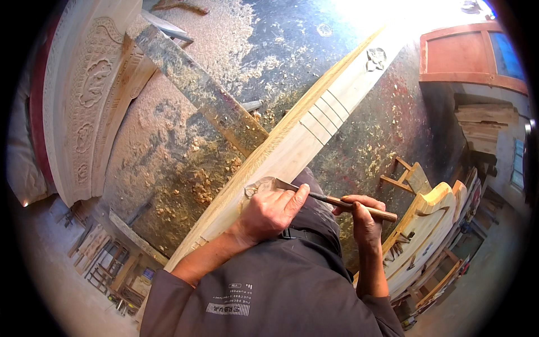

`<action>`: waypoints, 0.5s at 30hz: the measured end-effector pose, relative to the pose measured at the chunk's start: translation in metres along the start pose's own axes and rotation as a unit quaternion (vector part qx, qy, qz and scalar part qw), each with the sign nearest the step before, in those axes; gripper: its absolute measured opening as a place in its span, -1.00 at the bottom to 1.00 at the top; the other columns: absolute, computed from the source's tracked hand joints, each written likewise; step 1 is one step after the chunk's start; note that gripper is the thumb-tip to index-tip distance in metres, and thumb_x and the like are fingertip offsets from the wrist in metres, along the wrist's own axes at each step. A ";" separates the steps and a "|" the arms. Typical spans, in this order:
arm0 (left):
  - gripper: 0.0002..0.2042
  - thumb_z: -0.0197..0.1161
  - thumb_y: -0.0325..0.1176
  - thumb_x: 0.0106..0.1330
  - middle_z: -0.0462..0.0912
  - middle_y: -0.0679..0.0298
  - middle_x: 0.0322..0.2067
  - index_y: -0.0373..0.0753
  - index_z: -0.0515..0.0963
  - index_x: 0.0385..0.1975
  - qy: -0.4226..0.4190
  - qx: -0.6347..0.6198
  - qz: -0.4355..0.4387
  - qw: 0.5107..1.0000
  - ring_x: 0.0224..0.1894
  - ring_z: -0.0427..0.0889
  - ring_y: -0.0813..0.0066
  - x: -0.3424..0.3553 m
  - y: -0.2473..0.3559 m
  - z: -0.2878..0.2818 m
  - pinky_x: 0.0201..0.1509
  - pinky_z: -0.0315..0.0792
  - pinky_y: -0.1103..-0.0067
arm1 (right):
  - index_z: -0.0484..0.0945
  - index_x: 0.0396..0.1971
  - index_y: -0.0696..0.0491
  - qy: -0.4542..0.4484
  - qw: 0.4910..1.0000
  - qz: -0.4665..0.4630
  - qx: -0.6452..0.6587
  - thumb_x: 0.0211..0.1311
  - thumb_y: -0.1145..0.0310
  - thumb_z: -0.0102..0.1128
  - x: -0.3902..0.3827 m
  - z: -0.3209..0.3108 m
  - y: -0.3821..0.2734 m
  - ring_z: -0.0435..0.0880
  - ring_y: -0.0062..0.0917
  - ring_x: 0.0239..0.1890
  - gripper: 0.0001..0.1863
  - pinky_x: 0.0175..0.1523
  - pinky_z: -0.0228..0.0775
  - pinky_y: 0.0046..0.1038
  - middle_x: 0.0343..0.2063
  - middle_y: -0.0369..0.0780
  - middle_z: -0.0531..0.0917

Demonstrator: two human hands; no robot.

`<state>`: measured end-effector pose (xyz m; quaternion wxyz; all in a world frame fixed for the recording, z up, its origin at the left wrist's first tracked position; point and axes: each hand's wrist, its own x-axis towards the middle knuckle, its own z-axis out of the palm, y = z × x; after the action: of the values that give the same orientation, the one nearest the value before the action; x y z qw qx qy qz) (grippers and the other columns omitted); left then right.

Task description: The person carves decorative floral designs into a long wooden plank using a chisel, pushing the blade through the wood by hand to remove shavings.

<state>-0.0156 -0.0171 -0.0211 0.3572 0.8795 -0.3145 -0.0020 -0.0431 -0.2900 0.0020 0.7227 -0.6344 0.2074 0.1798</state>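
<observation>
A long pale wooden beam [286, 154] runs diagonally before me, from lower left to upper right. Both of my hands are on a carving chisel [325, 199] with a dark metal shaft and a brown wooden handle. My left hand [269, 212] rests on the beam, its fingers closed around the shaft close to the blade. Around the handle's rear part curl the fingers of my right hand [362, 216]. The blade tip meets a small carved relief [259, 187], partly hidden by my left hand. Farther along are several straight cuts [325, 117] and a carved flower [376, 59].
A worn wooden plank [196, 84] reaches the beam's far-left side. Large carved panels [84, 106] stand at left. Wood chips [205, 180] litter the dark floor. On the right are a small stool [409, 177], a curved wooden workpiece [421, 236] bearing several tools, and a reddish cabinet [455, 53].
</observation>
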 end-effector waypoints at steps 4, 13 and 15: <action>-0.52 0.28 -0.51 0.22 0.66 0.18 -0.38 -0.50 0.57 0.18 0.007 0.007 0.000 1.000 -0.44 0.68 0.39 -0.002 -0.001 0.006 -0.39 0.59 0.50 | 0.78 -0.16 0.32 -0.008 1.000 -0.003 -0.004 0.32 0.39 0.27 0.004 -0.002 0.000 0.84 -0.30 -0.27 -0.70 0.04 0.64 -0.33 -0.36 0.00 0.83; -0.52 0.29 -0.55 0.20 0.66 0.17 -0.39 -0.50 0.57 0.18 0.021 0.019 0.000 1.000 -0.45 0.68 0.38 0.000 0.000 0.007 -0.41 0.60 0.48 | 0.77 -0.18 0.32 -0.023 0.999 -0.022 -0.011 0.37 0.19 0.36 0.012 -0.005 0.007 0.84 -0.25 -0.29 -0.60 -0.02 0.67 -0.22 -0.38 0.04 0.81; -0.53 0.28 -0.56 0.21 0.65 0.17 -0.41 -0.50 0.57 0.18 0.020 0.027 -0.004 0.999 -0.47 0.68 0.38 0.000 0.001 0.008 -0.42 0.60 0.48 | 0.77 -0.18 0.32 -0.027 0.999 -0.017 -0.001 0.36 0.20 0.36 0.016 -0.004 0.007 0.85 -0.24 -0.29 -0.60 0.00 0.67 -0.21 -0.38 0.04 0.81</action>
<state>-0.0181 -0.0224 -0.0269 0.3397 0.8900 -0.3032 0.0225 -0.0337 -0.2935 -0.0124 0.7304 -0.6333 0.1765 0.1849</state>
